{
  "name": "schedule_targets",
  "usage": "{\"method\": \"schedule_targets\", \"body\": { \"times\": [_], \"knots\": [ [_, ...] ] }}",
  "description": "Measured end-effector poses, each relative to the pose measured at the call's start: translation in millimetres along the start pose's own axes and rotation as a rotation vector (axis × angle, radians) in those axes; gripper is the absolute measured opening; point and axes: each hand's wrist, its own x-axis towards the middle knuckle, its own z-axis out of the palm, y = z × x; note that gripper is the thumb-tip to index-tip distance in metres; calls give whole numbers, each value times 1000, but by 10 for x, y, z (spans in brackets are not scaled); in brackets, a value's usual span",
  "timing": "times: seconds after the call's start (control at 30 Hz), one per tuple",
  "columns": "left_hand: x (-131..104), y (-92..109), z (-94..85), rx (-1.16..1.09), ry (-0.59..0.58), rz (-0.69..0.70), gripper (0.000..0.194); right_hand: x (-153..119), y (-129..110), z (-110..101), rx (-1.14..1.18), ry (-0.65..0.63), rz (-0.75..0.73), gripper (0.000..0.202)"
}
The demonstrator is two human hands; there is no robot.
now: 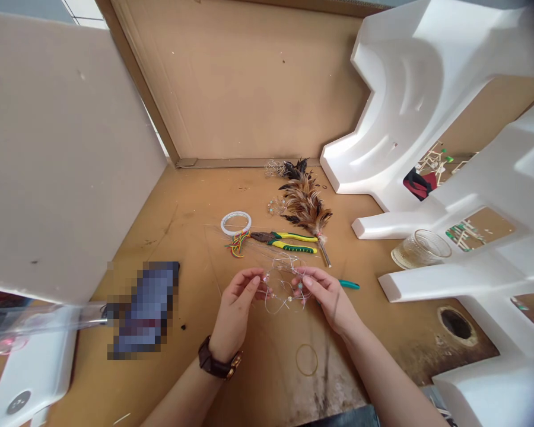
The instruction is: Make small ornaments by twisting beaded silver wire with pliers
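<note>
Between my two hands is a looped wire piece with small beads (289, 299), made of thin silvery wire bent into several round loops. My left hand (244, 292) pinches its left side between thumb and fingers; a dark watch (219, 358) is on that wrist. On the opposite side my right hand (324, 290) pinches the wire near a pale bluish bead. Just beyond lie pliers with yellow and green handles (289, 242), loose straight wires, a white ring-shaped roll (235, 223) and a tuft of coloured threads (237, 243). A teal handle (349, 284) shows beside my right hand, partly hidden.
A feather duster (307, 198) lies at the back, with tangled wire (276, 168) and another beaded wire piece (276, 206) nearby. White foam forms (396, 118) and a glass (420, 249) stand right. A rubber band (307, 360) lies in front; a blurred dark object (146, 308) lies left.
</note>
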Motion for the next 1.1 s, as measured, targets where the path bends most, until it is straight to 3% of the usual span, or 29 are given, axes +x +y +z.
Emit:
{"method": "schedule_targets", "body": {
  "times": [0.3,0.77,0.93,1.1],
  "knots": [
    [-2,34,19,-117,-5,-11,21,10,8,-17,109,-9,49,23],
    [5,23,24,-341,-153,-158,18,5,-22,34,291,-91,155,26],
    [12,4,13,-391,-192,-179,16,16,-23,38,291,-96,156,25],
    [20,5,15,-494,-246,-284,18,5,3,52,242,-80,154,26]
  ]
}}
